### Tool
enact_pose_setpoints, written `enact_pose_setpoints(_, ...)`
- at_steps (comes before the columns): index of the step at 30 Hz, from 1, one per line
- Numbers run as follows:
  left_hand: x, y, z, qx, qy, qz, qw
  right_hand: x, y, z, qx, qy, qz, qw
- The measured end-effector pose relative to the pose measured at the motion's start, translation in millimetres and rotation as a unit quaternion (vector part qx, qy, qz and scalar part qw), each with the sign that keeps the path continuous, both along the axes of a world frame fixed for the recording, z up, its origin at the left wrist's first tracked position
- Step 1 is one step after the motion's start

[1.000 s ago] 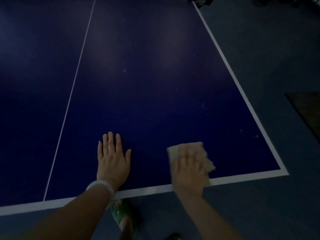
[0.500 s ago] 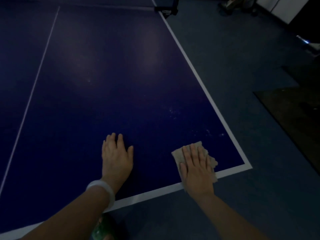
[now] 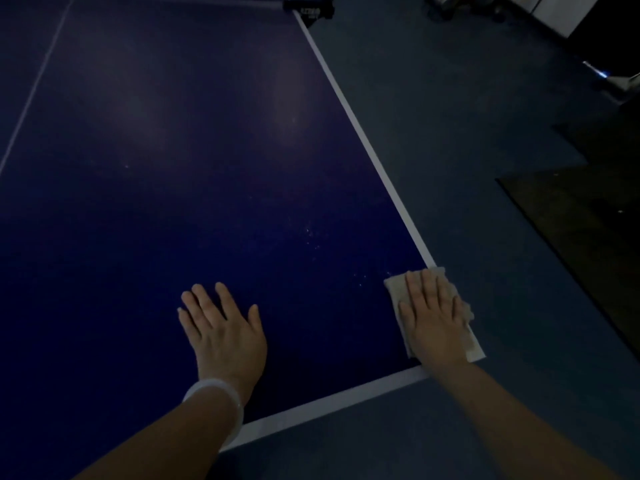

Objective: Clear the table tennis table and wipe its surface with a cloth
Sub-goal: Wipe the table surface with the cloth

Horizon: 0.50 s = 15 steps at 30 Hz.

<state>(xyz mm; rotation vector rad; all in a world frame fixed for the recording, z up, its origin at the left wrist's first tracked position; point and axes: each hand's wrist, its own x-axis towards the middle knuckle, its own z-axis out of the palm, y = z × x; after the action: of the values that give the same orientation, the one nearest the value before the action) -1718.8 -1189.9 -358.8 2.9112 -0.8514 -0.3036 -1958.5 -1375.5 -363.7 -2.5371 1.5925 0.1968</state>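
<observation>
Head view, table: I see nothing lying on the table tennis table (image 3: 207,168); clearing looks done.
Cloth: the cloth (image 3: 398,289) sits at the near right corner, overhanging the edge.
Right hand (image 3: 433,313): flat, fingers straight, pressing the cloth.
Left hand (image 3: 221,327): flat, braced, holding nothing.
Left to do: white specks (image 3: 311,237) beyond the cloth; I judge wiping unfinished.

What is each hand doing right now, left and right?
Left hand: open, fingers spread, flat on the table, holding nothing.
Right hand: open, straight fingers pressing the cloth onto the table's near right corner.
</observation>
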Motion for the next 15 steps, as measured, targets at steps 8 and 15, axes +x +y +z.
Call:
enact_pose_setpoints(8,0.2,-1.6,-2.0,0.003,0.004,0.011,1.000,66.8,-61.5,-1.2,0.036,-0.024,0.078,0.996)
enact_pose_setpoints(15,-1.5,-1.4,0.6,0.002,0.007,0.010,1.000,6.2,18.2,-5.8,-0.021,-0.033,0.133,0.990)
